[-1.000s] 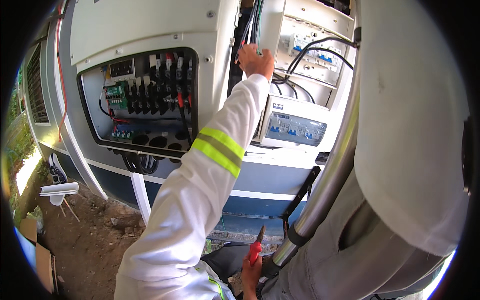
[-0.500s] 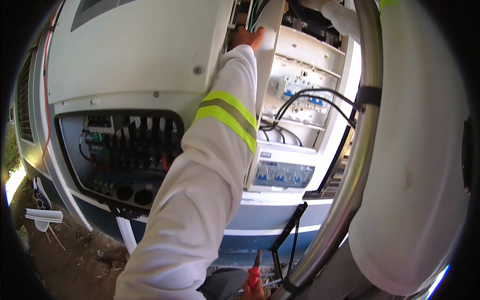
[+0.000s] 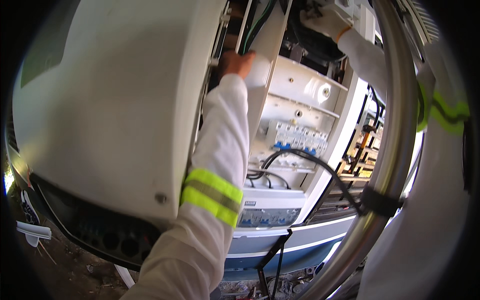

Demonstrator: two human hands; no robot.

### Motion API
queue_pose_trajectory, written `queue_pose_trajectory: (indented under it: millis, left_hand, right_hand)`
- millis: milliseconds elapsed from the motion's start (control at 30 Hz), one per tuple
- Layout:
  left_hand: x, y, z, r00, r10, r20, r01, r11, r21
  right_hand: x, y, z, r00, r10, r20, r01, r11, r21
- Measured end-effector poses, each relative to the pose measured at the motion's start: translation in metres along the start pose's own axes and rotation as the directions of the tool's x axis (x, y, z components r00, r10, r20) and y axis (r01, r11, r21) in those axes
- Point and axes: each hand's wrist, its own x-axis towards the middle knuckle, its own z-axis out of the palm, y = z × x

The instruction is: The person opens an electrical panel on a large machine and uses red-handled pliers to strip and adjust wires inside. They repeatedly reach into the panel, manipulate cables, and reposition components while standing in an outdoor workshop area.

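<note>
White metal breaker cabinet (image 3: 307, 92): at its left, bare left hand (image 3: 237, 64) adjoins black-and-green cables (image 3: 259, 26), perhaps steadying them; grip indeterminable.

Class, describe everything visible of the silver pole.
The silver pole is smooth and shiny, like bare metal. It crosses the right side from top to bottom edge, its lower part slanting leftward; the bend may be fisheye distortion. A black band wraps it below mid-height, where a black cable from the panel seems to meet it. A white sleeve passes behind it.
</note>
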Motion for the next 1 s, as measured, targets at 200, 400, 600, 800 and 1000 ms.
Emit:
queue_pose_trajectory:
  millis: [200, 400, 600, 800, 1000]
  left_hand:
    - [-0.015, 0.005, -0.010, 0.999, 0.014, 0.036, -0.008, 0.988, -0.155]
    - [-0.029, 0.010, -0.013, 1.000, -0.011, 0.008, 0.012, 0.959, -0.283]
    - [-0.045, 0.029, -0.028, 0.998, -0.030, 0.061, 0.049, 0.944, -0.328]
    - [-0.055, 0.047, -0.035, 0.983, -0.078, 0.163, 0.135, 0.917, -0.376]
    - [-0.063, 0.056, -0.045, 0.966, -0.172, 0.192, 0.215, 0.947, -0.237]
  right_hand:
    - [0.025, -0.057, 0.017, 0.999, 0.024, 0.028, -0.026, 0.998, 0.062]
    - [0.041, -0.095, 0.035, 0.997, 0.050, 0.058, -0.059, 0.985, 0.159]
    - [0.059, -0.138, 0.057, 0.993, 0.071, 0.096, -0.099, 0.936, 0.337]
    - [0.076, -0.200, 0.087, 0.990, -0.063, 0.123, -0.007, 0.867, 0.499]
    - [0.149, -0.323, 0.098, 0.912, -0.404, 0.074, 0.367, 0.882, 0.295]
